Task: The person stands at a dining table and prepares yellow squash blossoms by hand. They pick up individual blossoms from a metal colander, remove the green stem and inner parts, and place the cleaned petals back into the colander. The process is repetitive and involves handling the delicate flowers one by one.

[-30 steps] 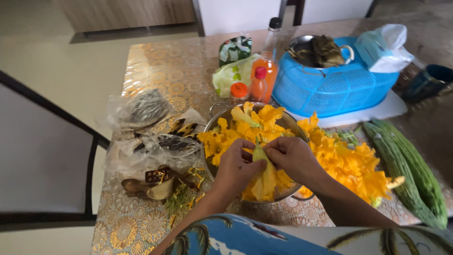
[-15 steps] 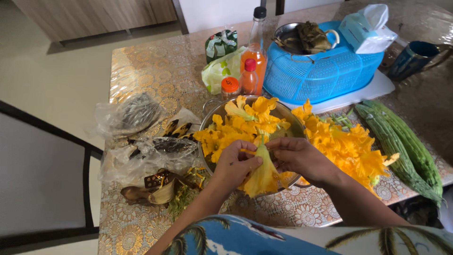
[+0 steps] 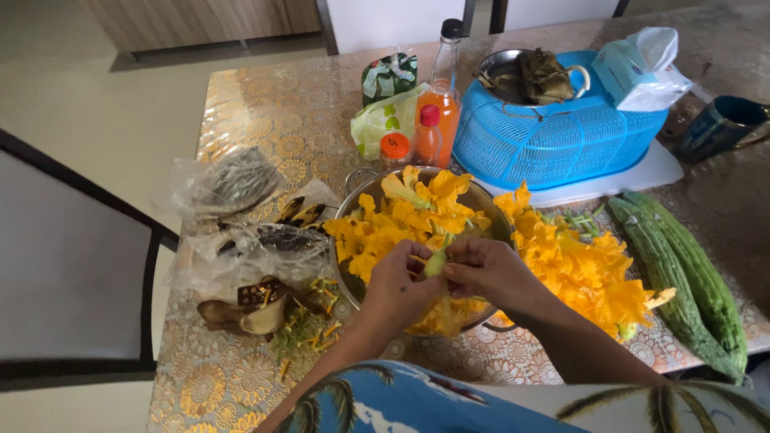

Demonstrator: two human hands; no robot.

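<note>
Both hands meet over a metal colander (image 3: 362,186) filled with yellow squash blossoms (image 3: 417,210). My left hand (image 3: 397,287) and my right hand (image 3: 485,271) pinch one blossom (image 3: 435,262) between their fingertips, at its pale green base; its yellow petals hang down behind my hands. A loose heap of more yellow blossoms (image 3: 581,269) lies on the table to the right of the colander.
Two bitter gourds (image 3: 682,277) lie at the right edge. Behind stand a blue basket (image 3: 561,136) on a white board, bottles (image 3: 441,88) and a mug (image 3: 718,127). Plastic bags (image 3: 233,224), a small cup (image 3: 261,317) and plant trimmings (image 3: 309,325) sit left. A chair (image 3: 72,265) is beside the table.
The camera view has shifted and tilted down a little. My hands stay together over the colander, working the same blossom, which now sits higher between my fingertips.
</note>
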